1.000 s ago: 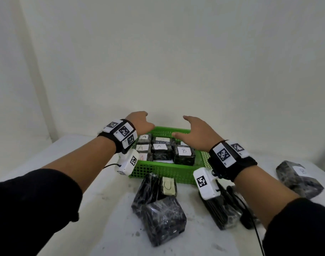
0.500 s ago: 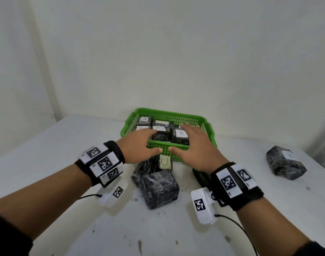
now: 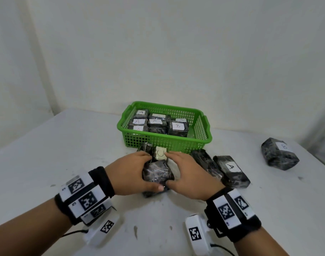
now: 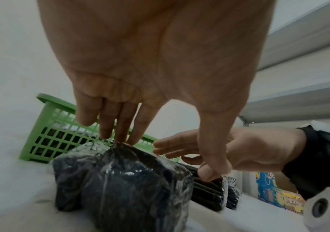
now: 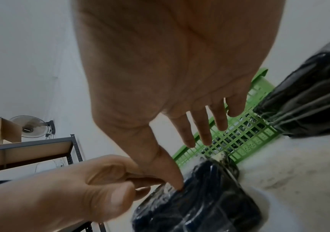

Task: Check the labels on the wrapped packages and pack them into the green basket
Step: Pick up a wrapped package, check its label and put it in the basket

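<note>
A green basket [image 3: 164, 140] at the back of the white table holds several dark wrapped packages with white labels reading A and B. In front of it lies a dark plastic-wrapped package [image 3: 157, 173] with no label showing. My left hand [image 3: 137, 172] and right hand [image 3: 184, 172] flank it. The left fingertips [image 4: 120, 137] touch its far top edge with straight fingers. The right thumb [image 5: 173, 179] touches its wrap while the other right fingers stay straight above it. Just behind stands a package with a yellowish label [image 3: 160, 153].
Right of my hands lie two more wrapped packages, one with no visible label [image 3: 206, 163] and one labelled A [image 3: 232, 169]. A package labelled B [image 3: 279, 156] sits far right near the table edge. A wall rises behind the basket; bare table [image 3: 65, 154] spreads to the left.
Both hands have drawn back from above the basket and come down on either side of the unlabelled package in front of it. The head view has tilted down.
</note>
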